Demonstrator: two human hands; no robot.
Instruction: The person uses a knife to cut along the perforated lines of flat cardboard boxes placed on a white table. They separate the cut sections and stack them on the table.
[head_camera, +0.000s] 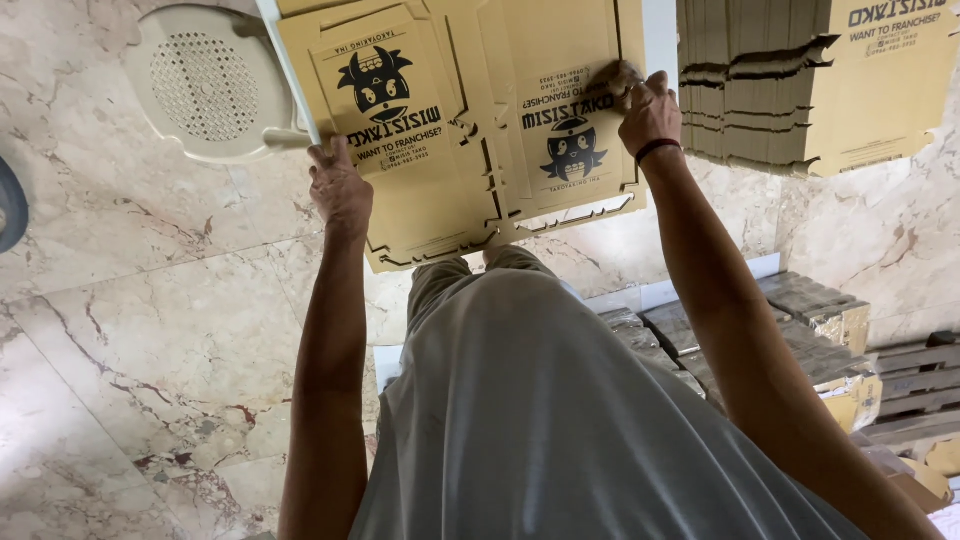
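Note:
A flat, die-cut brown cardboard box blank (450, 190) with black printed logos lies in front of me, above my knees. My left hand (340, 188) grips its left edge, thumb on top. My right hand (645, 105) presses and pinches the upper right part of the same blank, fingers curled on a flap. A dark band sits on my right wrist. My grey shirt fills the lower middle of the view.
A tall stack of the same flat brown cardboard blanks (800, 80) stands at the upper right. A beige plastic stool (205, 85) is at the upper left. Bundles of folded cardboard (810, 320) and a wooden pallet (920, 385) lie at the right on the marble floor (130, 330).

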